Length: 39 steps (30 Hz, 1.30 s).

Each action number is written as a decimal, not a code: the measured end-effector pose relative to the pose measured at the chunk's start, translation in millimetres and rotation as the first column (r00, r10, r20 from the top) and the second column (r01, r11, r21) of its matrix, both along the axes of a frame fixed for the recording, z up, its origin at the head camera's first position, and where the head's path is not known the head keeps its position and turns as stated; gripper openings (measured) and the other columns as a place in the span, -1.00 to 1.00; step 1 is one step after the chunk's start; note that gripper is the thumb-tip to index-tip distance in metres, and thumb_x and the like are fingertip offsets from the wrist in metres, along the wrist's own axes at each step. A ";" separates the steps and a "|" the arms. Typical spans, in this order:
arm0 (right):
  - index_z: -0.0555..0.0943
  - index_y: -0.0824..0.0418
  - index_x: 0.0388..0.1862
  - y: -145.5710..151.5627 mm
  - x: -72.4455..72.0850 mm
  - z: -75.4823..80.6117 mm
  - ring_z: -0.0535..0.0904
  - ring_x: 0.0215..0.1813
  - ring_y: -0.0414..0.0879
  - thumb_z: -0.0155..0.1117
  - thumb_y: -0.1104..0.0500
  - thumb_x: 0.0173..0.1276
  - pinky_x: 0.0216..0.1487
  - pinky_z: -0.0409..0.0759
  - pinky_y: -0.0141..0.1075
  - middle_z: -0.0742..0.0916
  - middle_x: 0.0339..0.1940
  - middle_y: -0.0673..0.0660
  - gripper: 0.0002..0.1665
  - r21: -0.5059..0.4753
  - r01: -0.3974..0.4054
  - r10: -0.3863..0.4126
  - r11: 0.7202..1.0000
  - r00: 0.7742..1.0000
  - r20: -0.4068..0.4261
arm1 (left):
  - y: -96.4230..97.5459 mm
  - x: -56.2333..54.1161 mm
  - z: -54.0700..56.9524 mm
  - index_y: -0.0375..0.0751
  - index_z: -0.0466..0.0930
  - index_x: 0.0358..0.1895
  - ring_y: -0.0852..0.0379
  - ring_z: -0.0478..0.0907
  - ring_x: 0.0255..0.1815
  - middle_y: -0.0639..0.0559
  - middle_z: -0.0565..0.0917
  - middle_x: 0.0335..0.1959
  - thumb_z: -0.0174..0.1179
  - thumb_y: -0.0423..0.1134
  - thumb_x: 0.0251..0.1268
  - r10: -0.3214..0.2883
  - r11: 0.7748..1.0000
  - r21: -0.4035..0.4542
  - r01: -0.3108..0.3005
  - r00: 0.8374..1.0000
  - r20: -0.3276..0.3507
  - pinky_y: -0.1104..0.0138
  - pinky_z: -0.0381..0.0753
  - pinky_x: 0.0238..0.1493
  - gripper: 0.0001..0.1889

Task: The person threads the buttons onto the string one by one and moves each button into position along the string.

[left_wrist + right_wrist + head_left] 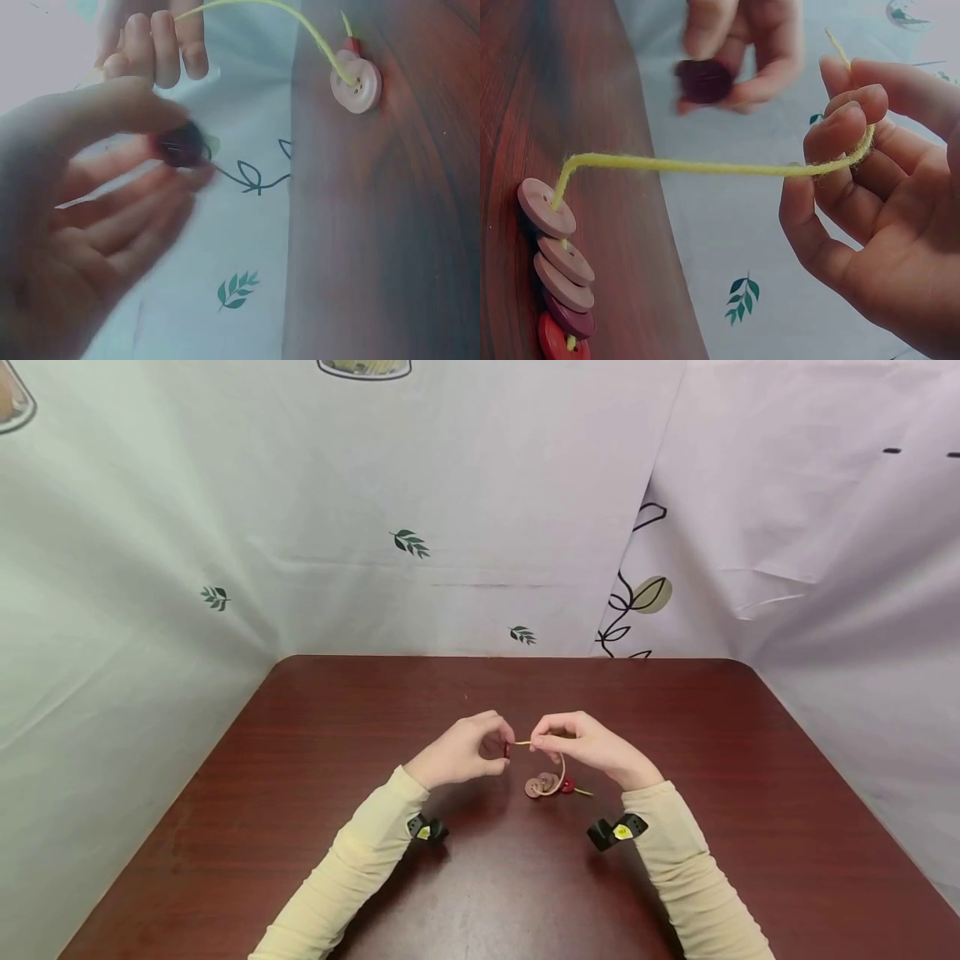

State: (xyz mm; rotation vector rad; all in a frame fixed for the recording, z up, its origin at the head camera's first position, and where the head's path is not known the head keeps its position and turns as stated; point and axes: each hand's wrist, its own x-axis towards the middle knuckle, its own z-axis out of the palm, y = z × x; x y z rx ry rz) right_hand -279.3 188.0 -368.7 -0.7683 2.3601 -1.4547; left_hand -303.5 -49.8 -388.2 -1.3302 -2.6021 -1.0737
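My left hand pinches a dark maroon button between thumb and fingertips, a little above the table. Opposite it, my right hand holds a yellow yarn near its free end, and a short tip sticks out past the fingers toward the left hand. From the right hand the yarn loops down to a row of strung buttons on the table. In the right wrist view these are several pink buttons, a maroon one and a red one. The left wrist view blurs the held button.
Both hands work over the middle of a dark red-brown wooden table. A white cloth printed with leaves hangs behind it and along the sides. A small black wrist camera sits on the left sleeve, another on the right.
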 end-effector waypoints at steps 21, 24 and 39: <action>0.64 0.15 -0.32 -3.2 1.3 2.2 0.49 -0.46 -0.04 0.27 0.15 0.35 -0.40 0.44 -0.35 0.55 -0.57 0.03 -0.91 0.073 0.121 -0.113 0.990 0.988 -0.108 | 1.9 0.4 2.6 -0.15 0.57 -0.18 -0.02 0.62 -0.19 0.06 0.59 -0.21 0.39 -0.40 0.03 -0.018 0.964 0.264 0.042 0.996 -0.092 0.29 0.63 -0.06 -0.72; 0.64 0.17 -0.31 -2.9 0.6 0.6 0.49 -0.47 -0.01 0.27 0.15 0.35 -0.42 0.42 -0.37 0.54 -0.58 0.00 -0.90 0.080 0.119 -0.110 0.990 0.988 -0.109 | 3.0 0.2 1.8 -0.15 0.57 -0.18 -0.06 0.62 -0.18 0.04 0.59 -0.21 0.39 -0.41 0.04 -0.036 0.961 0.269 0.056 0.996 -0.080 0.21 0.64 -0.06 -0.73; 0.63 0.26 -0.33 -6.5 1.4 -1.0 0.44 -0.51 -0.16 0.27 0.16 0.35 -0.46 0.39 -0.39 0.55 -0.58 0.02 -0.84 0.079 0.123 -0.114 0.989 0.987 -0.115 | 4.7 0.7 1.7 -0.23 0.57 -0.16 0.14 0.60 -0.18 0.05 0.59 -0.19 0.37 -0.41 0.05 -0.047 0.963 0.258 0.073 0.993 -0.106 0.34 0.63 -0.06 -0.73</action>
